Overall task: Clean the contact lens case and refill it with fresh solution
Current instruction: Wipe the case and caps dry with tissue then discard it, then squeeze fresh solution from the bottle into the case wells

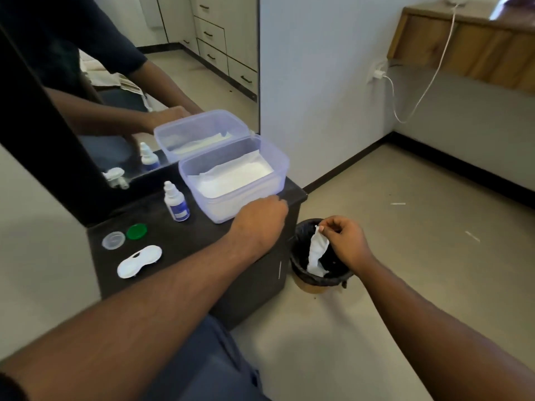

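A white contact lens case [139, 261] lies open on the black cabinet top [185, 244], with its clear cap [113, 240] and green cap [136, 231] beside it. A small solution bottle [176, 205] stands upright behind them. My right hand [344, 241] pinches a crumpled white tissue [317, 254] that hangs over a black-lined waste bin [315, 280] on the floor. My left hand [260, 219] rests at the front corner of a clear plastic tissue box [278, 160], fingers curled at its rim.
A mirror [173, 82] leans behind the cabinet and reflects the box, the bottle and my arms. A charger cable [419, 91] hangs from a wall socket under a wooden shelf [469, 39]. The floor stretches to the right of the bin.
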The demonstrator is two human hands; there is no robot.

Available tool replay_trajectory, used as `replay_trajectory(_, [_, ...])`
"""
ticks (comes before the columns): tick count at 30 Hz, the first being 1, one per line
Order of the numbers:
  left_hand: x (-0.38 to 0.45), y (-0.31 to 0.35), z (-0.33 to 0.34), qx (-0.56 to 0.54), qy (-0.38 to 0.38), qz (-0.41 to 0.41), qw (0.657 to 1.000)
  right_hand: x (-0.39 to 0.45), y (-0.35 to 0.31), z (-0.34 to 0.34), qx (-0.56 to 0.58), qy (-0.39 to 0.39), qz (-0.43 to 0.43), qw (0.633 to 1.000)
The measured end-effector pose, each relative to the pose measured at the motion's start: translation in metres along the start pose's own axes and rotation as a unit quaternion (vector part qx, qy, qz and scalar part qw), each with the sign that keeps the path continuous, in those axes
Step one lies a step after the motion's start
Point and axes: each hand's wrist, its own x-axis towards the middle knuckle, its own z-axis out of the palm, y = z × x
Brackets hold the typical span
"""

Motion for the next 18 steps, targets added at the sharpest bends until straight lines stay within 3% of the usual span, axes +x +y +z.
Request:
replay_trajectory(4, [0.017,-0.002,0.015,0.099,-0.081,0.001,0.992,0.027,0.025,-0.006,-0.016,-0.003,0.038,0.999])
replay_trajectory(7, [0.021,-0.003,0.024,0.117,-0.068,0.007,0.991,0.044,0.039,-0.008,-0.039,-0.010,0.061,0.997])
replay_trajectory(11, [0.020,-0.007,0.029,0.061,-0.028,-0.010,0.998,0.056,0.048,-0.010,-0.050,0.008,0.086,0.995])
replay_trajectory(18, [0.015,-0.010,0.026,0.009,0.032,0.000,0.999,0.048,0.017,-0.009,-0.026,0.009,0.036,0.999])
